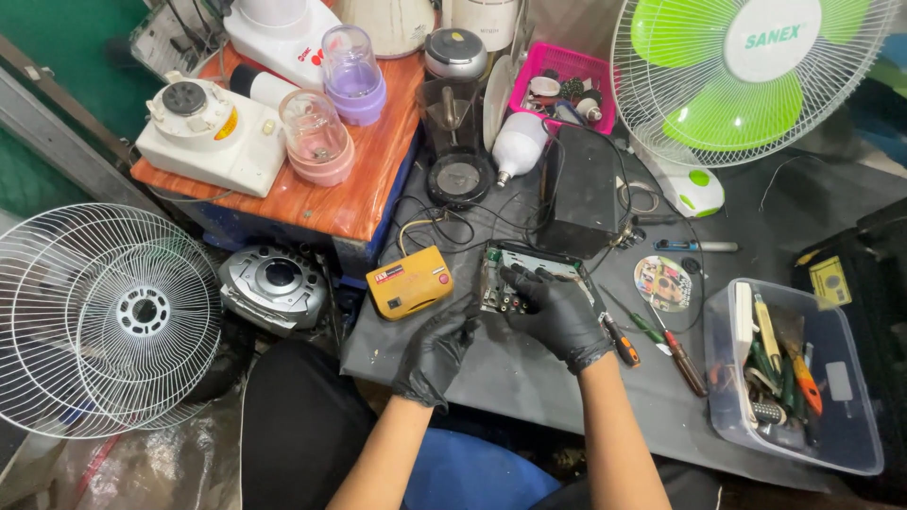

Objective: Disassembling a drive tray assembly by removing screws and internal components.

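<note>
A white wire fan guard (104,316) lies far left on the floor, beside a grey round disc player (274,283). On the dark table (529,378), a yellow boxy meter (409,281) sits just left of a green circuit board (501,274). The black-gloved left hand (436,351) rests with curled fingers at the board's lower left edge; whether it grips anything I cannot tell. The black-gloved right hand (557,312) lies over the board, fingers pressed on it. Right of it lie screwdrivers (652,345), then a clear plastic tool tub (798,378).
</note>
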